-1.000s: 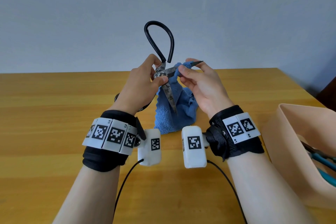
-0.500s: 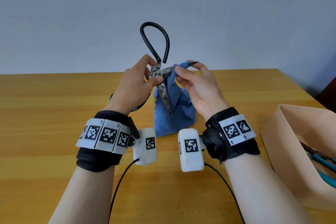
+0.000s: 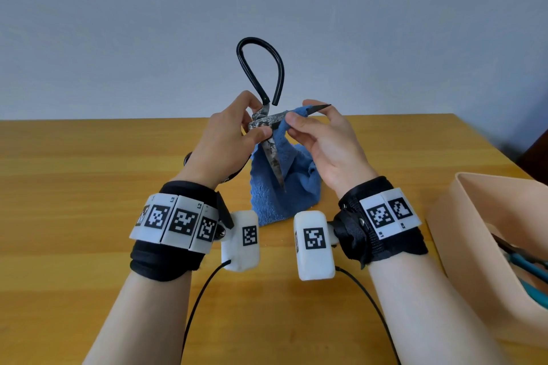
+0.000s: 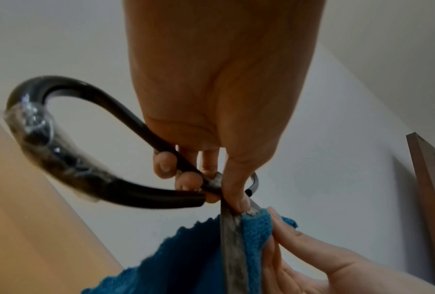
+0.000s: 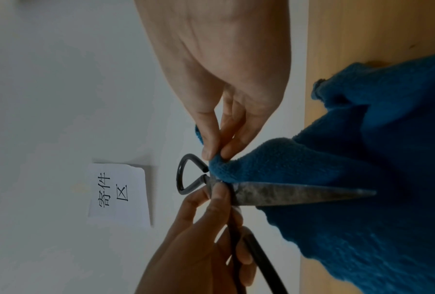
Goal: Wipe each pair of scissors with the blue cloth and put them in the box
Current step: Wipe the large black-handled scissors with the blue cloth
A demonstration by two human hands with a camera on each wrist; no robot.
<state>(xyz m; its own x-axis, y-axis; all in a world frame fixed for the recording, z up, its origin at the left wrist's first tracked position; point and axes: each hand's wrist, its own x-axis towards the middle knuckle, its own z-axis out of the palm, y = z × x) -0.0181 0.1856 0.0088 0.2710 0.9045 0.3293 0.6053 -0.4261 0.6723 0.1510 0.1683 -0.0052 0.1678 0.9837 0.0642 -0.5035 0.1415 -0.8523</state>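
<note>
Old black-handled scissors [image 3: 268,124] are held above the table with their blades spread wide. My left hand [image 3: 225,139] pinches them at the pivot [image 4: 217,182]. One worn blade [image 3: 274,161] points down; the other points right, and its tip [image 3: 321,107] sticks out past my fingers. My right hand [image 3: 320,139] pinches the blue cloth [image 3: 284,187] around that right-pointing blade near the pivot [image 5: 220,159]. The rest of the cloth hangs down to the table. One handle loop [image 3: 261,71] stands up; the other [image 4: 60,157] lies behind my left hand.
A beige box [image 3: 486,243] sits at the right edge of the wooden table [image 3: 74,187], with teal-handled scissors [image 3: 525,264] inside. A paper label [image 5: 118,194] is stuck on the wall. Black cables [image 3: 201,299] trail from both wrist cameras.
My right hand has slid the cloth along the right-pointing blade towards the pivot. Both hands and the scissors shifted slightly left and up.
</note>
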